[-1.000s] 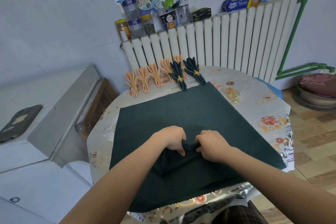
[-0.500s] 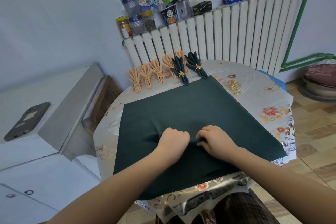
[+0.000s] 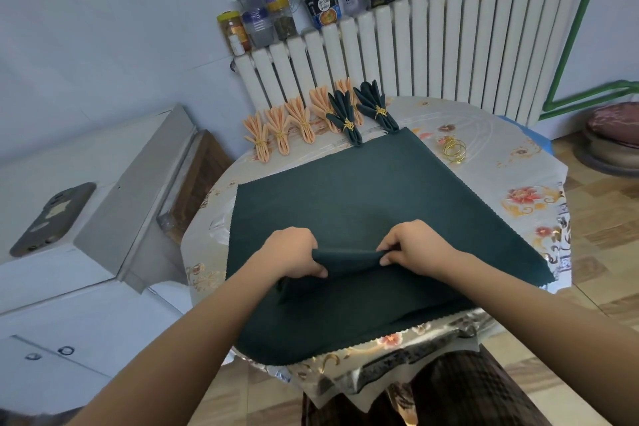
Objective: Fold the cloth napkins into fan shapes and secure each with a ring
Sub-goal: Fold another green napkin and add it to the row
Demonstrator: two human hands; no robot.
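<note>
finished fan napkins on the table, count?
7: five peach fans along the far edge, two dark green fans beside them. More may be hidden.

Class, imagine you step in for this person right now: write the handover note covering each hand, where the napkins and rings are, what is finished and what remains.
Left hand: pinches the left end of a raised pleat in the dark green napkin.
Right hand: pinches the right end of the same pleat.
The napkin lies spread on the table, only its near part pleated.
Done: several peach fans and two green fans, each ringed, in a row at the far edge by the radiator.
Spare gold rings lie right of the napkin's far corner.
Left: keep both grips, finish pleating, fold into a fan, slip on a ring.
</note>
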